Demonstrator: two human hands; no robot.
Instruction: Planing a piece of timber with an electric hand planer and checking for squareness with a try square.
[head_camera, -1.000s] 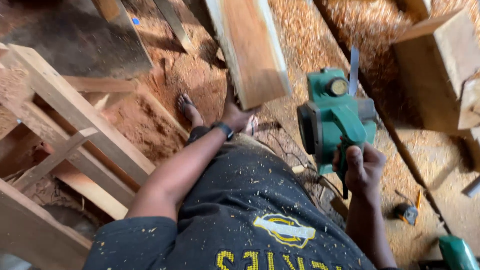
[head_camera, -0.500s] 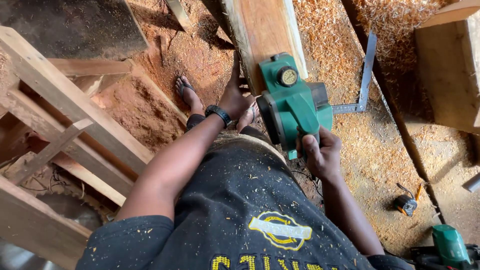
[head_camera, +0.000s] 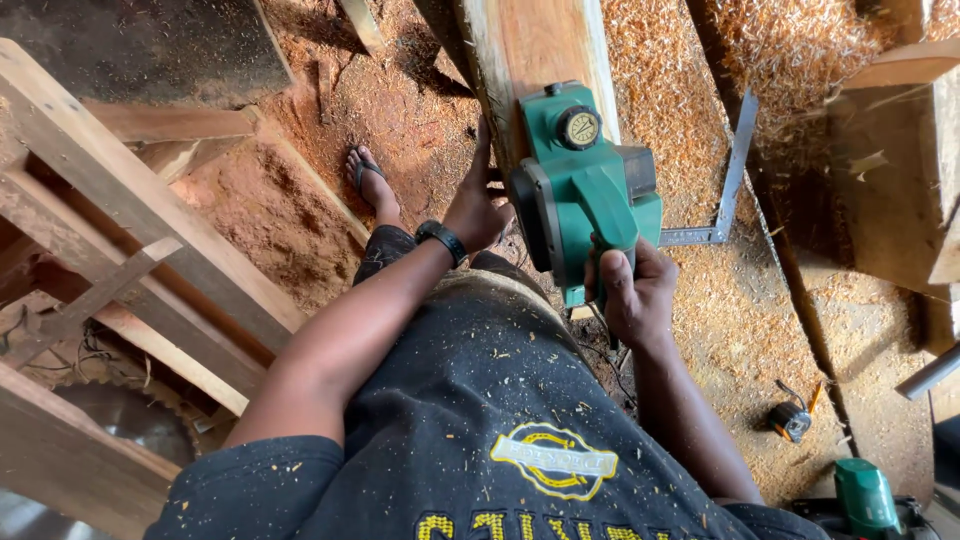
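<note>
1. Two hands on the job: right hand (head_camera: 632, 295) is wrapped tight round the rear handle of a green electric planer (head_camera: 585, 185).
2. Planer sits on top of the wooden plank (head_camera: 535, 45), at its near end.
3. Left hand (head_camera: 472, 210) has its fingers spread, pressed against the plank's left edge, right beside the planer.
4. Steel framing square (head_camera: 728, 190) lies in the sawdust right of the plank.

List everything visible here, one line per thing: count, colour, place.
electric planer: one, green, on the plank's near end
plank: one, pale brown, top centre
metal square: one, grey, on sawdust right of planer
wooden frame: one, pale, left
tape measure: one, dark, lower right floor
second power tool: one, green, bottom right
left hand: beside plank's left edge, wearing a black watch
right hand: gripping planer handle
</note>
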